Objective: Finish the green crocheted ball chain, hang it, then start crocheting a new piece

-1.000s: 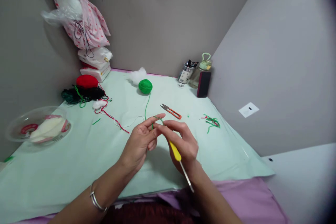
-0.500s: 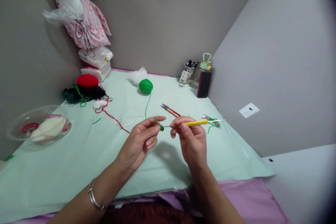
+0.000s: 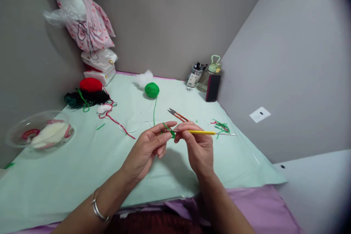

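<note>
- Green yarn piece, small and partly hidden, sits pinched between thumb and fingers of the left hand, above the pale cloth; yarn passes over the forefinger.
- Yellow-handled hook is gripped by the thumb and fingers of the right hand, nearly level, its metal tip across the piece.
- Half a second ago the hands were wider apart; the right has since closed in, which I judge brings the hook to bear on the yarn. Whether it catches is too small to tell.
- Green strand leads back to the green ball.
- Orange snips lie just behind the right hand.
</note>
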`<action>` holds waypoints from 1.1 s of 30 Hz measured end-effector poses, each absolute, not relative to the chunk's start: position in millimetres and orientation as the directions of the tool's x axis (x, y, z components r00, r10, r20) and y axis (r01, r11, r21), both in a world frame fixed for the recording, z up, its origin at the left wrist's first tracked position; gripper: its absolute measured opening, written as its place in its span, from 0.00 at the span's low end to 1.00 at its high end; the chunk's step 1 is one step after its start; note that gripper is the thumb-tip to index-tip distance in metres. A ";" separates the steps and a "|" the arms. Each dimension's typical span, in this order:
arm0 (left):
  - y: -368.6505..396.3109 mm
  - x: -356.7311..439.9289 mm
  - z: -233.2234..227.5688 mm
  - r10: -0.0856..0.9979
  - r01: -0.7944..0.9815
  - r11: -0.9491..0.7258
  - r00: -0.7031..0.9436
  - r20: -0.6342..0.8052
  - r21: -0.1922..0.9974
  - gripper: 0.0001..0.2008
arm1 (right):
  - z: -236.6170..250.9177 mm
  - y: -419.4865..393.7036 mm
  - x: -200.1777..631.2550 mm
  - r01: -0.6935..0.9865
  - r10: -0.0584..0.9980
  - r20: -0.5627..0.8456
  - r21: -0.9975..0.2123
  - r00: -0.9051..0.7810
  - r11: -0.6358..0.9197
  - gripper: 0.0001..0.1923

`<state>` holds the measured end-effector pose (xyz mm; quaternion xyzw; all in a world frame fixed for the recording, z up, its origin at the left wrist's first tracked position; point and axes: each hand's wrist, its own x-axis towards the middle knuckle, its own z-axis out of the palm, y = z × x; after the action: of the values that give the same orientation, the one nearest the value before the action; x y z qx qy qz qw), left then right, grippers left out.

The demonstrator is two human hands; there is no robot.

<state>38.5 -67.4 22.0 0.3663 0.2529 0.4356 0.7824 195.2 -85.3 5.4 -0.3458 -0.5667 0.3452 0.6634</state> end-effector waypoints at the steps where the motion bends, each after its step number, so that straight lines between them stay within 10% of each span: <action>1: -67.3 38.6 22.2 0.873 -0.494 0.346 0.482 -0.080 0.798 0.15 | 5.6 -85.3 195.1 -0.065 0.849 0.516 -0.849 0.116 0.525 0.07; 10: -68.9 42.6 22.8 0.878 -0.481 0.361 0.464 -0.117 0.799 0.21 | 11.9 -88.5 190.8 0.160 0.782 0.613 -0.787 0.108 0.595 0.07; 18: -65.8 38.0 21.6 0.875 -0.474 0.341 0.475 -0.090 0.812 0.14 | 5.7 -85.1 198.2 -0.171 0.888 0.449 -0.872 0.098 0.459 0.08; 22: -64.8 36.5 17.7 0.917 -0.425 0.241 0.395 -0.061 0.873 0.11 | 10.3 -90.8 198.9 -0.023 0.843 0.531 -0.845 0.082 0.535 0.10; 30: -64.4 36.1 13.7 0.965 -0.356 0.099 0.263 -0.002 0.929 0.20 | 1.5 -96.7 199.8 0.672 0.471 0.838 -0.181 -0.277 0.718 0.23; 33: -64.2 36.6 14.9 0.910 -0.460 0.262 0.410 -0.059 0.848 0.26 | -0.7 -95.9 197.4 0.723 0.472 0.833 -0.132 -0.290 0.678 0.25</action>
<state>36.6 -64.2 14.9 0.3941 0.2854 0.4622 0.7413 197.4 -95.9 -0.7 -0.3773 -0.7915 -0.1361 0.4611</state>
